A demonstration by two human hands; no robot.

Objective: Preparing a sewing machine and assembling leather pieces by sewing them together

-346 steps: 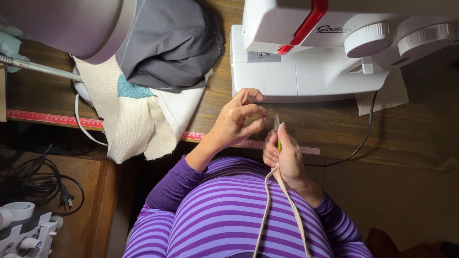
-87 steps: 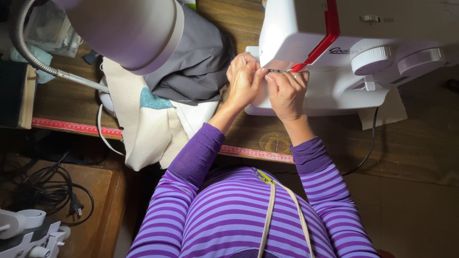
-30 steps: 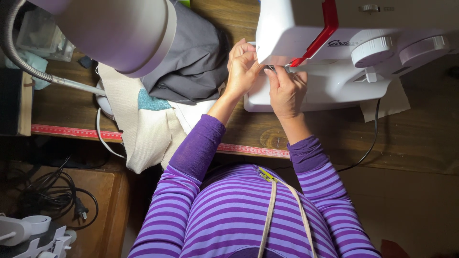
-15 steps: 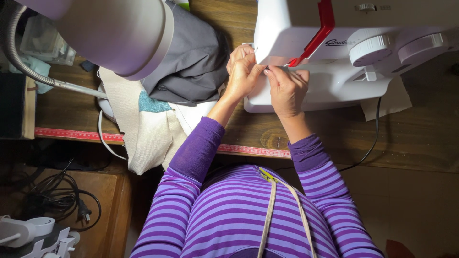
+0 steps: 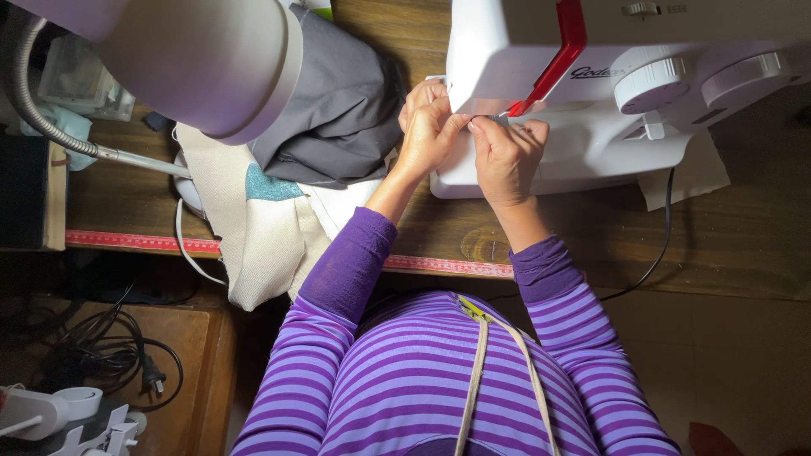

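Fingers, left hand (image 5: 429, 127): curled, thumb and forefinger pinched together at the needle area of the white plastic sewing machine (image 5: 591, 101). What they pinch is too small to tell; probably thread.
Fingers, right hand (image 5: 505, 156): clenched, fingertips pressed together just beside the left hand's; any held item is hidden.
Location of work: both hands touch the machine head, below the red plastic lever (image 5: 557, 59), at the far side of the brown wooden table (image 5: 743, 236).
Handling, thread (judgement): very light, limp, slips easily; grip near its free end between fingertip pads.
Handling, machine: heavy, rigid; rests flat on the table.
Left of hands: dark grey folded fabric (image 5: 338, 101) lying over cream canvas cloth (image 5: 262, 236), which hangs over the near edge.
Near edge: red measuring tape (image 5: 144, 243) along the table rim.
Far left: white round lamp head (image 5: 203, 59) on a flexible metal neck.
Right: black power cord (image 5: 659, 253) trailing off the table.
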